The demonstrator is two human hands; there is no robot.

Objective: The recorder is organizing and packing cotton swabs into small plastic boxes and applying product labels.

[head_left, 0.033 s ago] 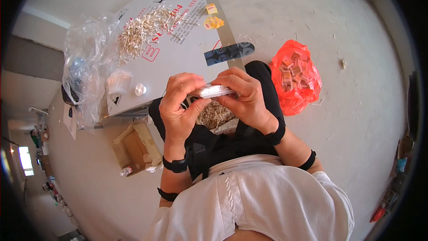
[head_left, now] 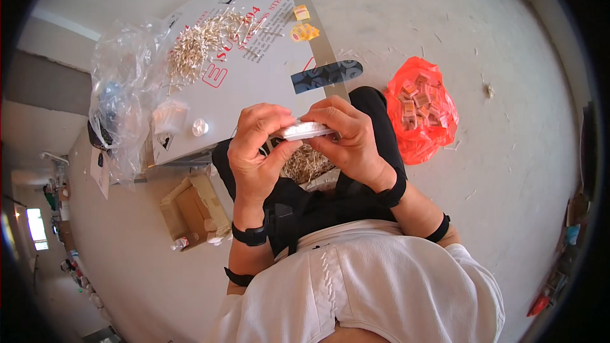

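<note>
Between both hands, above my lap, is a small flat case (head_left: 305,130) that looks like clear plastic with something white inside. My left hand (head_left: 255,143) pinches its left end between thumb and fingers. The right end is gripped the same way by my right hand (head_left: 352,136). Below the case, between my knees, lies a heap of thin pale sticks (head_left: 305,164), partly hidden by my hands. On the table (head_left: 267,79) ahead is a loose pile of white-tipped sticks (head_left: 200,47) that look like cotton swabs.
A clear plastic bag (head_left: 127,101), a translucent tub (head_left: 169,117) and a small white round container (head_left: 200,127) are at the table's left. Yellow packets (head_left: 305,32) lie at its far right. A red bag (head_left: 419,114) of small boxes and an open carton (head_left: 194,209) sit on the floor.
</note>
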